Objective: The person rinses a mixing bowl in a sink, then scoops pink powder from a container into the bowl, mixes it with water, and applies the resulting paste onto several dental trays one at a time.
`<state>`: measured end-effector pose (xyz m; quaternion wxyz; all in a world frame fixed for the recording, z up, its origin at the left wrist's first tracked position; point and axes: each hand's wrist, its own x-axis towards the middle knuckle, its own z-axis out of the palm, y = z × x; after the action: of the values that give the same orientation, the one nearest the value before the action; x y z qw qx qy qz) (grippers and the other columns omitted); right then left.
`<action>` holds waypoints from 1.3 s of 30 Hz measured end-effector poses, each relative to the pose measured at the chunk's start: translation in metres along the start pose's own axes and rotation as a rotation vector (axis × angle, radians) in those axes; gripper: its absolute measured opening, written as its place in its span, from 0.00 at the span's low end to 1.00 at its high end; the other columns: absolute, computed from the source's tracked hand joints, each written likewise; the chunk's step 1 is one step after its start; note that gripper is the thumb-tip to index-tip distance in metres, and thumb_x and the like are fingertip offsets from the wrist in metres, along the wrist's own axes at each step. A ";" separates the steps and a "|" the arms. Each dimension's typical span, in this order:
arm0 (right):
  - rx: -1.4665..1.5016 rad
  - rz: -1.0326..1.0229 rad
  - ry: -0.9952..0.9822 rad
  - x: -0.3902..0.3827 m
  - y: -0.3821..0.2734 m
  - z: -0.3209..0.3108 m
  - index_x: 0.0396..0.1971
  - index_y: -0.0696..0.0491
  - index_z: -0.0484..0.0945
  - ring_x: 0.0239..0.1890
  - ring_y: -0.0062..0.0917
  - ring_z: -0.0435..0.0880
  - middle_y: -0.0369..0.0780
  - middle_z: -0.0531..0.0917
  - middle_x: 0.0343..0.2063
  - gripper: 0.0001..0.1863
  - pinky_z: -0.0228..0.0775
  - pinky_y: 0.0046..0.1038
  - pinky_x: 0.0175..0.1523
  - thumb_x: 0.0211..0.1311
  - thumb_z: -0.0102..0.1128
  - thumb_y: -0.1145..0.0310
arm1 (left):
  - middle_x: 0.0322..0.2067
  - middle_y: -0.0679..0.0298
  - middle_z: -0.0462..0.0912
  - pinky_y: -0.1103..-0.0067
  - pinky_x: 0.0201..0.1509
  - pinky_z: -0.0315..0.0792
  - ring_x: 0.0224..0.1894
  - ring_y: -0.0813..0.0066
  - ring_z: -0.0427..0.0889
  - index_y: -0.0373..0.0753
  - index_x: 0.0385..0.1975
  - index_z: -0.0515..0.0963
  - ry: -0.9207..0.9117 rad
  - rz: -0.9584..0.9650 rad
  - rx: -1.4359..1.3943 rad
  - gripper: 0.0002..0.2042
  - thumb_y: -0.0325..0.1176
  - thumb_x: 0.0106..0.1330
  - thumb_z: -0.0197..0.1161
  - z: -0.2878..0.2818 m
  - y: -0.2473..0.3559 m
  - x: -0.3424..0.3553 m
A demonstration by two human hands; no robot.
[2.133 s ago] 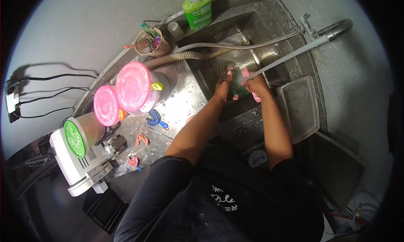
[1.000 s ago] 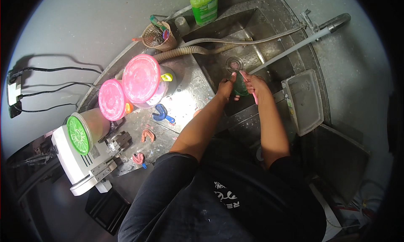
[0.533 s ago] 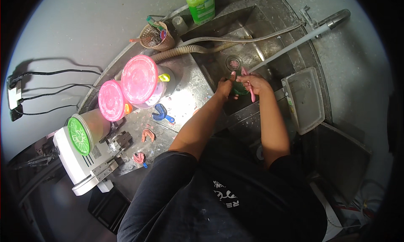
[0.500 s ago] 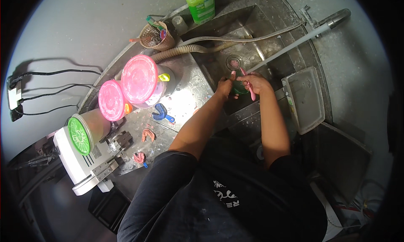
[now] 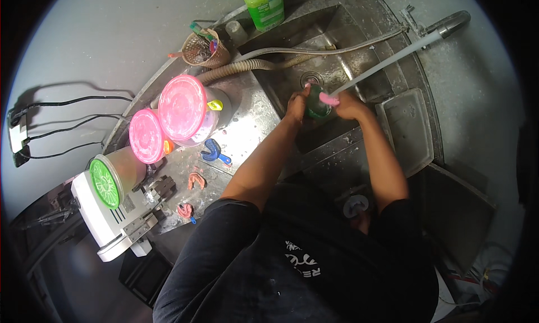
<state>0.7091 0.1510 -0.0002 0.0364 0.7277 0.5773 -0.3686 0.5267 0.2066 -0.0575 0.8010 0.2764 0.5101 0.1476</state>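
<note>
Over the sink (image 5: 337, 53), my left hand (image 5: 297, 106) is closed on the side of a green translucent bowl (image 5: 318, 106). My right hand (image 5: 349, 106) grips a pink spatula-like tool (image 5: 329, 99), whose visible end lies over the bowl's opening. The fingers of that hand are partly hidden from above. A pale hose (image 5: 387, 62) comes down from the tap and ends close to the bowl and tool. Just beyond the bowl is the sink drain (image 5: 310, 79).
Left on the metal counter are two pink-lidded tubs (image 5: 182, 107), a green-lidded container (image 5: 105, 182), a blue impression tray (image 5: 213, 150), pink impressions (image 5: 196, 180) and a white machine (image 5: 104, 225). A ribbed hose (image 5: 236, 69), soap bottle (image 5: 265, 8) and tool basket (image 5: 205, 49) stand behind; a plastic bin (image 5: 407, 129) sits right.
The pink tool has turned from lying along my right hand to pointing over the bowl. The bowl has come more into view, and my right elbow has swung outward.
</note>
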 end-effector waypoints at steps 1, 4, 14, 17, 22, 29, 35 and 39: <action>0.045 -0.072 0.019 -0.006 -0.003 -0.003 0.50 0.57 0.76 0.30 0.27 0.84 0.46 0.84 0.41 0.15 0.76 0.33 0.40 0.69 0.54 0.66 | 0.50 0.55 0.77 0.61 0.32 0.82 0.42 0.59 0.83 0.39 0.56 0.69 -0.017 0.029 -0.011 0.34 0.64 0.63 0.55 0.002 0.005 0.000; 0.323 0.198 -0.340 -0.021 -0.010 -0.012 0.55 0.56 0.72 0.36 0.42 0.85 0.50 0.84 0.38 0.19 0.75 0.37 0.43 0.64 0.56 0.71 | 0.49 0.54 0.77 0.58 0.33 0.81 0.46 0.55 0.81 0.39 0.52 0.73 0.051 -0.008 0.000 0.30 0.60 0.63 0.58 0.007 0.027 -0.003; 0.320 0.152 0.157 0.015 0.021 0.018 0.61 0.52 0.67 0.54 0.48 0.76 0.50 0.78 0.52 0.22 0.67 0.43 0.57 0.70 0.45 0.60 | 0.46 0.56 0.80 0.61 0.40 0.77 0.48 0.58 0.79 0.38 0.51 0.76 -0.141 -0.203 0.339 0.24 0.40 0.52 0.62 0.001 0.056 0.001; -0.209 -0.145 0.070 0.013 0.021 0.034 0.51 0.53 0.72 0.33 0.39 0.82 0.48 0.82 0.32 0.19 0.73 0.40 0.36 0.71 0.45 0.56 | 0.45 0.57 0.79 0.66 0.49 0.70 0.49 0.62 0.76 0.38 0.51 0.77 -0.044 0.051 0.344 0.25 0.40 0.50 0.62 0.003 0.044 0.012; 1.153 0.251 -0.876 0.024 0.024 0.035 0.47 0.53 0.73 0.12 0.09 0.50 0.26 0.58 0.14 0.17 0.39 0.15 0.15 0.73 0.45 0.55 | 0.43 0.59 0.81 0.74 0.52 0.68 0.49 0.66 0.75 0.36 0.46 0.80 0.079 0.346 -0.022 0.20 0.34 0.51 0.61 0.011 0.024 0.022; -0.189 -0.187 0.375 0.047 0.065 0.072 0.50 0.54 0.75 0.28 0.37 0.81 0.46 0.79 0.25 0.21 0.71 0.36 0.33 0.63 0.53 0.56 | 0.44 0.57 0.82 0.77 0.55 0.66 0.48 0.67 0.76 0.34 0.46 0.80 -0.052 0.204 0.586 0.20 0.31 0.50 0.60 0.003 0.044 0.023; 0.035 -0.283 0.331 0.054 0.059 0.094 0.50 0.55 0.76 0.30 0.35 0.84 0.45 0.81 0.26 0.21 0.70 0.32 0.26 0.62 0.55 0.57 | 0.41 0.56 0.81 0.77 0.52 0.68 0.48 0.69 0.76 0.33 0.44 0.80 0.084 0.298 0.088 0.17 0.24 0.51 0.58 0.012 0.021 0.030; 0.906 0.254 -0.037 0.045 0.042 0.064 0.46 0.57 0.76 0.23 0.27 0.85 0.42 0.81 0.25 0.20 0.60 0.23 0.16 0.63 0.56 0.56 | 0.46 0.58 0.76 0.77 0.54 0.69 0.48 0.68 0.75 0.33 0.47 0.77 0.099 0.295 0.033 0.19 0.23 0.52 0.59 0.016 -0.001 0.037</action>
<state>0.7168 0.1425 -0.0885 -0.2298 0.7285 0.2642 -0.5889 0.5573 0.2201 -0.0800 0.7399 0.3537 0.5051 0.2689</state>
